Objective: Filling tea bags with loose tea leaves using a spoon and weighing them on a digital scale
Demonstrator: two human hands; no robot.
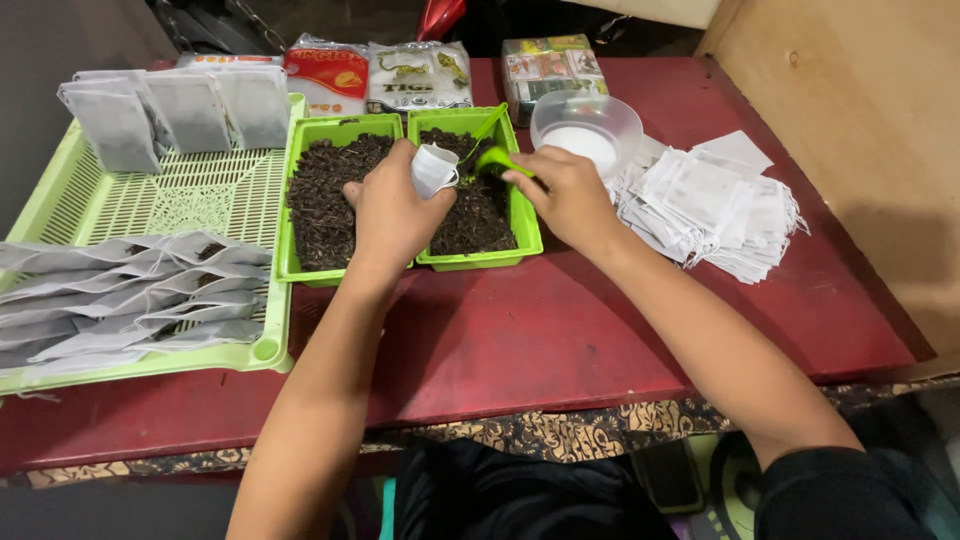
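Observation:
My left hand [390, 215] holds a small white paper bag [434, 170] open at its top, above two green bins of dark loose tea. My right hand [568, 195] grips a green scoop [492, 160] whose bowl is right beside the bag's mouth, over the right bin [527, 235]. The left bin [287, 255] is also full of dark leaves. A second green scoop [488, 125] lies in the right bin.
A light green slotted tray [150, 195] at left carries rows of filled white bags [130, 295]. A heap of flat empty bags [710, 205] lies at right beside a clear bowl [588, 125] of white powder. Printed packets stand at the back of the red table [560, 330].

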